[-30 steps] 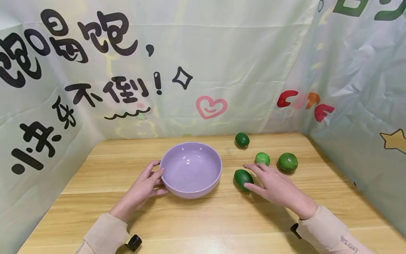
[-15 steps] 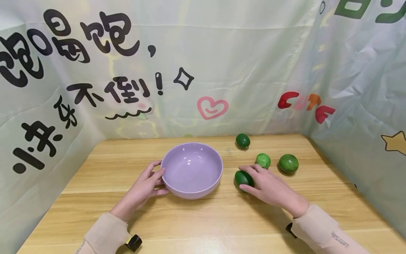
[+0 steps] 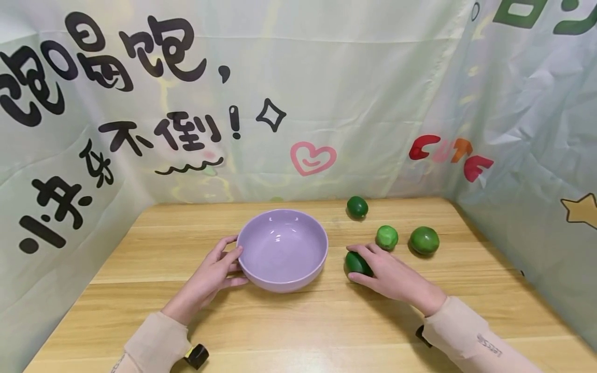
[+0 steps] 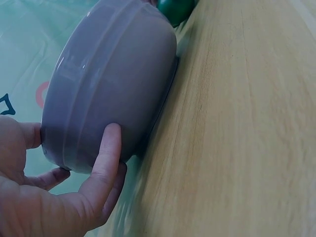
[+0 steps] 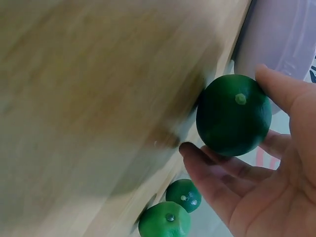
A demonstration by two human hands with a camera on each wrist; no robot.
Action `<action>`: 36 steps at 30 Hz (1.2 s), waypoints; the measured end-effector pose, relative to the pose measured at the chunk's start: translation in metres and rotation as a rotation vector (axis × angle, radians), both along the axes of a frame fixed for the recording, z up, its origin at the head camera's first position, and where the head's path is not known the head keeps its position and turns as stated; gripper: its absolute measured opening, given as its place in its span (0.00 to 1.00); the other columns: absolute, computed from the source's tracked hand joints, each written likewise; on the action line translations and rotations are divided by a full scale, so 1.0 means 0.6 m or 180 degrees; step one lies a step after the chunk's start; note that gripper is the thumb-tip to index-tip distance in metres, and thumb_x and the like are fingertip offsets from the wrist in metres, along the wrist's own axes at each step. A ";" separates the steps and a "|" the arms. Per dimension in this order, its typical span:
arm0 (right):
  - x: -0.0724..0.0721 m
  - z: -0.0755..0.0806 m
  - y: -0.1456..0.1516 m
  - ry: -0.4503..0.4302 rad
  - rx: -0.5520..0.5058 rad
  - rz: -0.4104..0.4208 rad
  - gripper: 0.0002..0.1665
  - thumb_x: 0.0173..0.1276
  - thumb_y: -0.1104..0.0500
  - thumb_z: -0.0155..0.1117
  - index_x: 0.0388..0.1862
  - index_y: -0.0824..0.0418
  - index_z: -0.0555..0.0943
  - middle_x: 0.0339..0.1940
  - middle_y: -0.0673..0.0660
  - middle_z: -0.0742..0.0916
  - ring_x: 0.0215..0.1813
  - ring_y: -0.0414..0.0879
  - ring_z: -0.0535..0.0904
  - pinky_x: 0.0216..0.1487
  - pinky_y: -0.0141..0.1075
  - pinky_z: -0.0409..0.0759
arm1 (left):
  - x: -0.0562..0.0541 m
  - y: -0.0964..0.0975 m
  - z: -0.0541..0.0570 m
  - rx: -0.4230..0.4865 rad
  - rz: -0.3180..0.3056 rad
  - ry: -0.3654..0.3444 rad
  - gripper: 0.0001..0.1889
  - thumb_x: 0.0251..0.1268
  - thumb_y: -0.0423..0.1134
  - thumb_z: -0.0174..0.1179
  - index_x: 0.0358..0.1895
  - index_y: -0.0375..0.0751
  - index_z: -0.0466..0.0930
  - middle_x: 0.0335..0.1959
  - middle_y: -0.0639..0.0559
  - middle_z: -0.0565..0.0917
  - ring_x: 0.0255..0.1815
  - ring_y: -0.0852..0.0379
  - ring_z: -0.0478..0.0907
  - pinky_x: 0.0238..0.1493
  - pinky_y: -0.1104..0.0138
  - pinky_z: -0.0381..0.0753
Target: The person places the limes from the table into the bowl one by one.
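Observation:
My left hand (image 3: 216,270) holds the left side of a glossy purple bowl (image 3: 283,284), its thumb at the rim and other fingers against the outer wall. The inside of the bowl shows no contents. To the right, my right hand (image 3: 394,273) grips a smooth dark green oval fruit (image 3: 357,264), thumb on the near side and fingers round the far side. In the right wrist view this fruit (image 5: 232,116) shows a pale stem button between thumb and fingers, close by the wooden table.
Another dark green fruit (image 3: 357,207) lies near the table's back edge. A light green lime (image 3: 386,237) and a bigger round green fruit (image 3: 424,240) sit behind the right hand. Printed cloth (image 3: 364,93) encloses the wooden table (image 3: 280,331) at the back and sides.
My right hand has moved left and closed round the dark green oval fruit, uncovering more of the light green lime. The left hand and bowl have stayed in place.

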State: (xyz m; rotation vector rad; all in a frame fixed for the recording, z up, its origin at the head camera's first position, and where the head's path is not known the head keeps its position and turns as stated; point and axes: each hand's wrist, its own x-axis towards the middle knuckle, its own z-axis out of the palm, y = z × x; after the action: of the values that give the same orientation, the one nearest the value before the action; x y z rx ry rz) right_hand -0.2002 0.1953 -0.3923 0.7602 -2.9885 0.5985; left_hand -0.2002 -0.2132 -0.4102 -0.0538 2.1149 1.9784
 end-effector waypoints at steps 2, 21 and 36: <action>-0.001 -0.001 -0.001 -0.0014 -0.0004 0.0010 0.37 0.77 0.45 0.71 0.78 0.57 0.73 0.67 0.68 0.81 0.60 0.56 0.85 0.61 0.56 0.87 | 0.000 0.000 0.000 0.0000 0.0002 0.0000 0.27 0.90 0.46 0.48 0.84 0.51 0.57 0.71 0.30 0.66 0.62 0.39 0.83 0.58 0.53 0.93; -0.010 -0.002 -0.008 0.0006 0.0041 0.0056 0.38 0.74 0.46 0.75 0.76 0.58 0.75 0.62 0.67 0.83 0.57 0.56 0.85 0.57 0.54 0.88 | 0.001 -0.003 -0.002 0.0000 -0.0040 0.0048 0.28 0.90 0.47 0.48 0.84 0.51 0.56 0.71 0.29 0.66 0.64 0.37 0.82 0.60 0.52 0.92; -0.012 0.003 -0.008 0.0001 0.0024 0.0088 0.37 0.72 0.45 0.77 0.73 0.59 0.77 0.62 0.68 0.84 0.56 0.55 0.85 0.56 0.54 0.89 | 0.001 -0.004 -0.002 -0.0001 -0.0055 0.0067 0.28 0.90 0.46 0.47 0.84 0.52 0.55 0.70 0.29 0.66 0.62 0.39 0.83 0.60 0.51 0.92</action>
State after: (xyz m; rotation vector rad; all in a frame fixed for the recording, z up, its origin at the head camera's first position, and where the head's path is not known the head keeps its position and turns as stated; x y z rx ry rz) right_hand -0.2075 0.1908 -0.3905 0.8035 -2.9865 0.5885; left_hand -0.1998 -0.2154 -0.4115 -0.0147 2.1213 1.9773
